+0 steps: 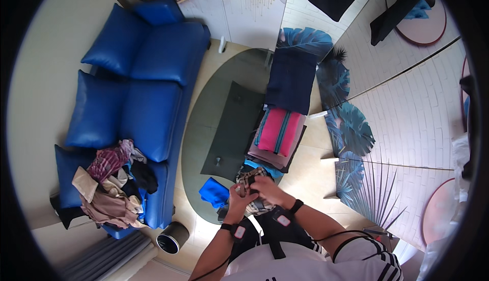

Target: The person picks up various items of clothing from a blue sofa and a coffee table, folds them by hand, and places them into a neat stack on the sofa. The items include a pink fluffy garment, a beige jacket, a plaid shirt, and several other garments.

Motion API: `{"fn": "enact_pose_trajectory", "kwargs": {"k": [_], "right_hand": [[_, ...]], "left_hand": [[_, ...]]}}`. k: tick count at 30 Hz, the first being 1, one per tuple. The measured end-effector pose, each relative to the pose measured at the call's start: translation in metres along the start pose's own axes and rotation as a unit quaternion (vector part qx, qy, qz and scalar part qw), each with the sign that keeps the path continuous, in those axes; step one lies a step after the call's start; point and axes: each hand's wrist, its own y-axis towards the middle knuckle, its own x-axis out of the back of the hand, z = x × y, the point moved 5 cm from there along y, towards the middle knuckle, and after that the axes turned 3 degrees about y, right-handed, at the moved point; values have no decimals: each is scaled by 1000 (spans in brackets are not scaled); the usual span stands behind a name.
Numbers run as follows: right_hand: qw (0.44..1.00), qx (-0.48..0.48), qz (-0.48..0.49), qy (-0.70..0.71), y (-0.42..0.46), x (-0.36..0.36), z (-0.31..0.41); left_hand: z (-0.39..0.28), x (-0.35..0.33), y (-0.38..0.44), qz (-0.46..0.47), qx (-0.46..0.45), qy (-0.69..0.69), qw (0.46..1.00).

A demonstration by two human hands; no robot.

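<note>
A beige-and-dark plaid garment (262, 207) lies bunched at the near end of the oval glass table (206, 136). My left hand (241, 201) grips its left side, with thumb and fingers close together. On its upper right part, my right hand (269, 190) has its fingers curled into the cloth, and the fingertips are partly hidden. A bright blue folded cloth (214, 192) sits just left of my left hand. Beyond my hands rises a stack of folded clothes, topped by a pink piece with a teal stripe (280, 132). Light blue cloth (267, 166) shows between the stack and the plaid garment.
Folded navy cloth (293, 80) covers the table's far right end. To the left stands a blue sofa (156, 52) with a loose heap of clothes (114, 201) on its near seat. A black bin (174, 237) is on the floor. Leaf-patterned panels (382, 128) line the right side.
</note>
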Motion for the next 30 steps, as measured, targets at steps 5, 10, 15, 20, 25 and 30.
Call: {"fn": "enact_pose_trajectory", "kwargs": {"k": [5, 10, 15, 20, 25, 30], "right_hand": [[951, 80, -111, -277, -9, -17, 37], [991, 48, 39, -122, 4, -68, 17], [979, -27, 145, -138, -16, -116, 25], [960, 124, 192, -164, 0, -144, -2], [965, 105, 123, -206, 11, -153, -6], [953, 140, 16, -268, -1, -151, 8]], "left_hand": [[-68, 7, -27, -10, -167, 339, 926], [-87, 13, -63, -39, -273, 416, 867], [-109, 36, -91, 3, -264, 381, 886], [-136, 43, -119, 25, -346, 420, 838], [-160, 59, -146, -119, -408, 488, 763], [-160, 92, -151, -213, -347, 607, 682]]}}
